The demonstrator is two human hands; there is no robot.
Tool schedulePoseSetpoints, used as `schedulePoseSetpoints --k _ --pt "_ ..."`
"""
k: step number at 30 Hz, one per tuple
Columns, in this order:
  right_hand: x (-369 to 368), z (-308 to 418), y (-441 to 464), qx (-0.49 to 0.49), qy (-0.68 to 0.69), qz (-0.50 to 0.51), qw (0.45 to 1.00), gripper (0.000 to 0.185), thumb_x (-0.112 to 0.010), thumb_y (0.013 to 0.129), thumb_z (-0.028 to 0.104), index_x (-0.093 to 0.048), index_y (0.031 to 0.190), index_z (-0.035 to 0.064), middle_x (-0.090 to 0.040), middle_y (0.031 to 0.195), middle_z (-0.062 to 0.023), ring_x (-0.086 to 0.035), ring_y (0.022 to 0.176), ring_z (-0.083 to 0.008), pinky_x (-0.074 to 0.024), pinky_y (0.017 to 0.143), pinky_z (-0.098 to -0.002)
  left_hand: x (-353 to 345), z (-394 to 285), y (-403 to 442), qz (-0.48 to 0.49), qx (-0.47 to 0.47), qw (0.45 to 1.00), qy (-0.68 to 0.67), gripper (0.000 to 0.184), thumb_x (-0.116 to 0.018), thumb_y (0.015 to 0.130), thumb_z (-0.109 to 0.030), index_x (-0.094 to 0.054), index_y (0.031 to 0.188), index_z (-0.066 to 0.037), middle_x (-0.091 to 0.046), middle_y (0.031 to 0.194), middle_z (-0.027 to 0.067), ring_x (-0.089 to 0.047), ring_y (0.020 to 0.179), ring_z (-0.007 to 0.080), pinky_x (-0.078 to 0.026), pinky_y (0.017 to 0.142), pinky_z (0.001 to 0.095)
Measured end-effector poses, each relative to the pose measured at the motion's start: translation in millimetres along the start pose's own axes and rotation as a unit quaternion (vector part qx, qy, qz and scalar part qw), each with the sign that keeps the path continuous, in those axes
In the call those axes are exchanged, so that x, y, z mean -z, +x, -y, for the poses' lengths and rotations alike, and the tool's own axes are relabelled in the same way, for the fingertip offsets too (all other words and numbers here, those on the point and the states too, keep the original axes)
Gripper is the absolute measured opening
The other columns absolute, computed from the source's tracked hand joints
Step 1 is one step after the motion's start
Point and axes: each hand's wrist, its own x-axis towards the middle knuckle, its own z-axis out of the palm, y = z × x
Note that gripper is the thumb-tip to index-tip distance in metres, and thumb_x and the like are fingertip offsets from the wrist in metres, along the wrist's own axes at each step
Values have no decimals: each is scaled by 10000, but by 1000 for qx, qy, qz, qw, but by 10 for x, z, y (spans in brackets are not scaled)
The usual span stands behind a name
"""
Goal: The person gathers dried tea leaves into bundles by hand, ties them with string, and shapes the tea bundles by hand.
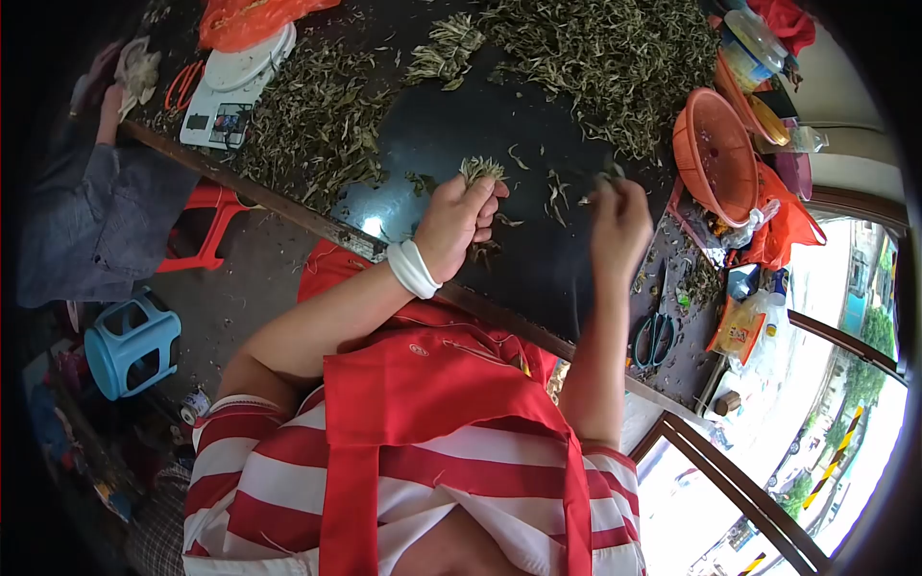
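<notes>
My left hand point(456, 223) is closed around a small bundle of dried leaves point(482, 169), whose pale ends stick up above the thumb. To the right, my right hand point(619, 223) hovers over the dark tabletop point(451, 120) with its fingers pinched together. Motion smears its fingertips, and what they grip, if anything, I cannot make out. Several loose leaves point(555, 195) lie on the table between the hands. Beyond them spreads a large heap of dried leaves point(615, 72), with a tied-looking bunch point(445, 53) at its left.
A white digital scale point(213, 120) and orange-handled scissors point(183, 86) lie at the left. Dark-handled scissors point(653, 339) and an orange basket point(685, 144) are on the right. Another person's hand point(110, 101) is at the far left, near a red stool point(206, 230) and a blue stool point(130, 346).
</notes>
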Motion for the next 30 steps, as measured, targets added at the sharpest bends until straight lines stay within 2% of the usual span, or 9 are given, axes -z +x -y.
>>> schedulePoseSetpoints --k 6,8,10,13,15,20,25,26,30 --pt "349 -463 -130 -35 71 -19 997 171 -674 831 140 -652 968 41 -629 1021 -115 -561 928 -297 -447 856 -368 -32 -38 -128 96 81 987 102 215 -500 1001 -202 -589 971 -9 -511 757 29 -429 658 95 -418 579 218" --pt "319 -605 -180 99 -74 -67 990 169 -681 829 145 -648 958 41 -619 1045 -117 -554 947 -298 -443 861 -369 -88 105 -97 71 6 988 138 230 -497 995 -213 -586 956 -5 -528 746 30 -442 627 101 -427 563 225" --pt "262 -648 -208 233 -209 -116 942 168 -687 827 149 -644 949 42 -610 1070 -119 -546 965 -299 -439 865 -371 -137 162 -52 48 -75 980 179 245 -494 989 -224 -583 942 -1 -544 735 31 -456 597 106 -437 548 232" --pt "6 -391 -309 236 -163 -115 951 146 -688 819 133 -633 923 46 -609 1046 -110 -544 953 -296 -437 859 -382 -141 169 -61 22 -74 985 151 242 -490 988 -211 -587 945 7 -574 760 50 -485 600 118 -448 551 234" --pt "-226 -230 -306 295 -245 -90 919 126 -682 821 116 -624 905 42 -616 978 -118 -561 896 -289 -454 816 -377 -150 119 -46 6 -74 988 133 240 -486 987 -198 -591 948 14 -604 786 69 -514 604 129 -459 553 236" --pt "-334 -158 -402 162 -67 -8 984 103 -661 833 97 -628 915 44 -625 906 -127 -577 822 -290 -473 753 -367 -299 9 -153 -82 -9 977 197 245 -489 996 -192 -591 1009 31 -644 903 139 -569 666 164 -498 625 260" --pt "-398 -148 -734 168 45 45 984 93 -636 845 78 -629 930 43 -628 853 -133 -579 758 -296 -477 698 -367 -320 117 -143 -35 -41 943 329 223 -493 992 -172 -592 988 28 -646 914 143 -572 654 166 -520 647 278" --pt "-374 -162 -713 168 45 45 984 93 -636 845 78 -629 930 43 -628 853 -133 -579 758 -296 -477 698 -367 -333 125 -133 -36 -41 943 329 223 -493 992 -172 -592 988 28 -646 914 143 -572 654 166 -520 647 278" --pt "-203 -268 -481 152 28 15 988 80 -625 842 79 -635 908 35 -627 856 -127 -576 760 -303 -473 692 -370 -385 128 -83 -57 -48 997 13 232 -477 982 -165 -579 969 43 -636 801 105 -572 604 153 -510 588 255"
